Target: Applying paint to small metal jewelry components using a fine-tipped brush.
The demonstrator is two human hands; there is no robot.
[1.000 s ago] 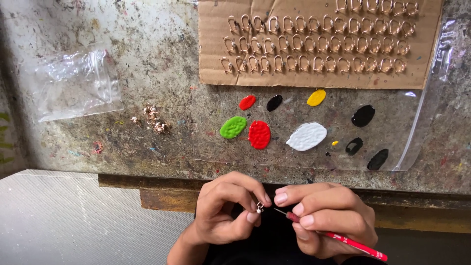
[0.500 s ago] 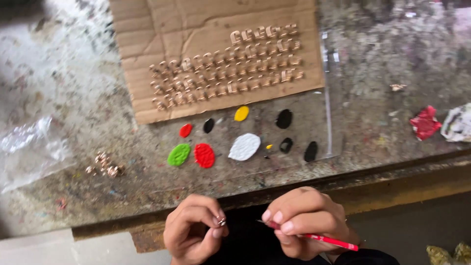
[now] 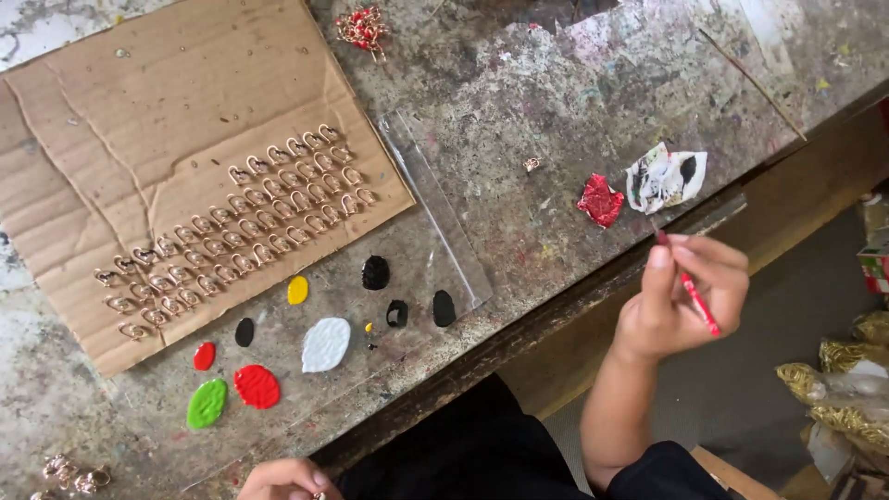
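A thin red brush [image 3: 699,304] is pinched between the thumb and fingers of the right hand [image 3: 681,296], which is raised just off the front edge of the workbench [image 3: 556,83]; the brush runs slantwise through the grip, its tip near the upper fingertips. Only the top of the left hand [image 3: 282,480] is seen at the bottom edge, curled, with something small and metallic at its fingertips that is too cut off to identify, so it cannot be told whether anything is gripped. No true container is seen; paint is laid out on a clear plastic sheet [image 3: 435,199] as blobs: a white blob [image 3: 326,344], a red blob [image 3: 256,386], a green blob [image 3: 206,403], a yellow blob [image 3: 297,290] and several black ones. Behind it, rows of small metal pieces [image 3: 231,227] are laid out on a sheet of cardboard [image 3: 139,102]. Near the right hand, a crumpled red scrap [image 3: 601,200] and a stained white scrap [image 3: 665,178] lie on the bench. Gold-coloured bundles [image 3: 838,389] are seen on the floor at the right.
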